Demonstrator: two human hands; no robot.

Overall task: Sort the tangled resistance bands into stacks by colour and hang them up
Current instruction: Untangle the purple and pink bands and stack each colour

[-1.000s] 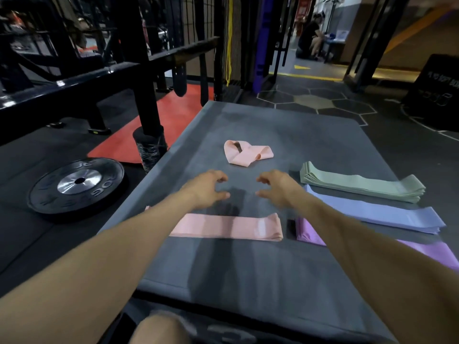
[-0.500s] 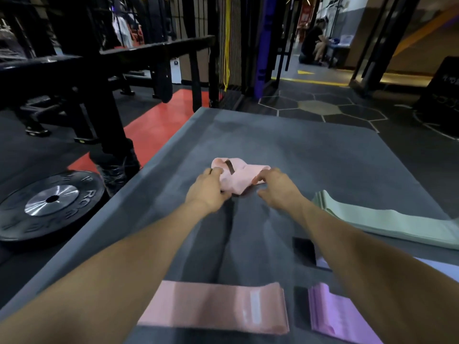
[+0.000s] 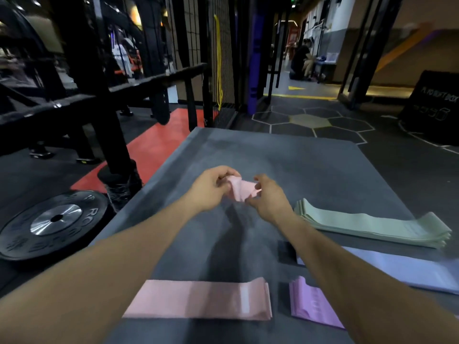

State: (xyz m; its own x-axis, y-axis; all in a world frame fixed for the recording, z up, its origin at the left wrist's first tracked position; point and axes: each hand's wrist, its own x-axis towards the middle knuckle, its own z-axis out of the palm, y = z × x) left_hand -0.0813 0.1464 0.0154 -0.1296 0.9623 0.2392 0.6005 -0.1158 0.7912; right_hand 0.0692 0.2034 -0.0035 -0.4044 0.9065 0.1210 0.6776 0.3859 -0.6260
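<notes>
- A crumpled pink band (image 3: 240, 191) is held between both hands, above the grey mat (image 3: 285, 165).
- The left hand (image 3: 211, 188) is curled round the band's left end; the right hand (image 3: 267, 197) pinches its right end with thumb and fingers.
- Nearer than the fingers, a flat pink stack (image 3: 201, 300) is laid on the mat.
- Right of the fingers, a green stack (image 3: 372, 225) is laid, with a lilac stack (image 3: 409, 270) and a purple stack (image 3: 313, 305) nearer.

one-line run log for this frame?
phase: untangling | left hand + right hand: grip twisted pink band | pink stack: flat on mat
</notes>
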